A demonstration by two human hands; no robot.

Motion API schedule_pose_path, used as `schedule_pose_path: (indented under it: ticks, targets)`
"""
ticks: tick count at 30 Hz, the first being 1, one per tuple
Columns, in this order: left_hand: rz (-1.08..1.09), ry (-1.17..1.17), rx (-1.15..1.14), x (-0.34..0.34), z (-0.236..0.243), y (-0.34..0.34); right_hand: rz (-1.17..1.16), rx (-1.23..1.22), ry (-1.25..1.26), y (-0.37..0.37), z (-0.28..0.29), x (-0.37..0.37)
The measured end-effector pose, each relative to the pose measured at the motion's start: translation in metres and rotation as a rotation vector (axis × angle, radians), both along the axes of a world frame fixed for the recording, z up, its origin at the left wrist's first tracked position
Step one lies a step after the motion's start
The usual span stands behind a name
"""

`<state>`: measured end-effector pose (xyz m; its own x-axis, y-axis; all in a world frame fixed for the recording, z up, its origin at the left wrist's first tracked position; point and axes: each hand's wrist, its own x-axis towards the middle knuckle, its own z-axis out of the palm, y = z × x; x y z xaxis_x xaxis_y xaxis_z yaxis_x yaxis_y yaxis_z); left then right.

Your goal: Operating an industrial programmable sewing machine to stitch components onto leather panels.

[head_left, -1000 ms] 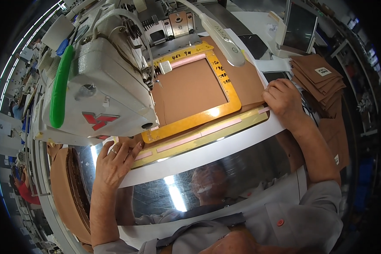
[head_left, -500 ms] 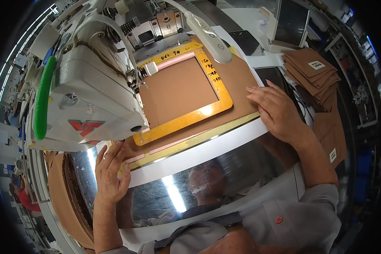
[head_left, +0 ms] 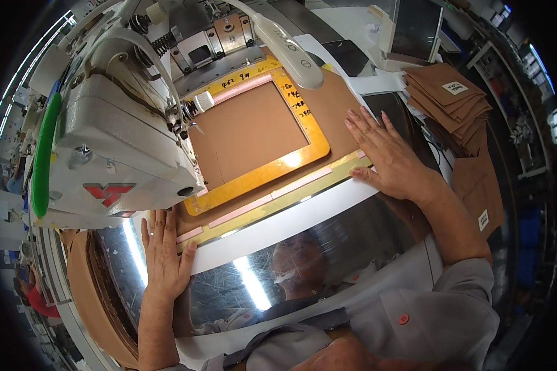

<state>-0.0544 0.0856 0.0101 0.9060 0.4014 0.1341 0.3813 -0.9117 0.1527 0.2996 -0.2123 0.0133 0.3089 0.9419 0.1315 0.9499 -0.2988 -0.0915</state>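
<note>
A brown leather-like panel point(head_left: 247, 137) lies under the sewing machine head point(head_left: 111, 142). On top of it sits a yellow clamp frame point(head_left: 254, 182) with handwritten marks. Pink and yellow strips point(head_left: 278, 193) run along the panel's near edge. My left hand point(head_left: 168, 263) rests at the near left corner, fingers straight, their tips close under the machine head. Flat on the panel's right end is my right hand point(head_left: 390, 157), its fingers spread and its thumb on the near edge strip. Neither hand grips anything.
A white sheet point(head_left: 291, 213) lies under the panel's near edge, over a shiny metal table point(head_left: 229, 297). Brown pieces with white labels point(head_left: 449, 99) are stacked at the right, near a screen point(head_left: 414, 31). A white handheld wand point(head_left: 291, 52) hangs above the frame.
My right hand has flattened onto the panel, its thumb now out on the near edge. My left fingers have straightened. The whole view has shifted slightly.
</note>
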Motion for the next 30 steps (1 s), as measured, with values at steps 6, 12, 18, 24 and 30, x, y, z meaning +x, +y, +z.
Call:
schedule_pose_path:
  ticks: [6,12,18,24,30]
  targets:
    - [-0.033,0.006,0.12,-0.012,0.007,-0.013,0.016,0.031,-0.044,-0.011,0.023,-0.013]
    - [-0.085,-0.073,0.059,-0.003,0.004,-0.015,0.023,0.043,-0.089,-0.02,0.004,-0.022]
    - [-0.051,-0.062,0.074,-0.008,-0.003,-0.012,-0.023,0.114,-0.077,-0.03,0.002,-0.027]
    - [-0.026,0.042,-0.026,-0.016,0.003,-0.016,-0.019,0.161,-0.039,-0.027,-0.002,-0.026]
    - [0.017,-0.047,0.035,-0.02,0.0,-0.026,-0.034,0.116,-0.057,-0.033,-0.001,-0.023]
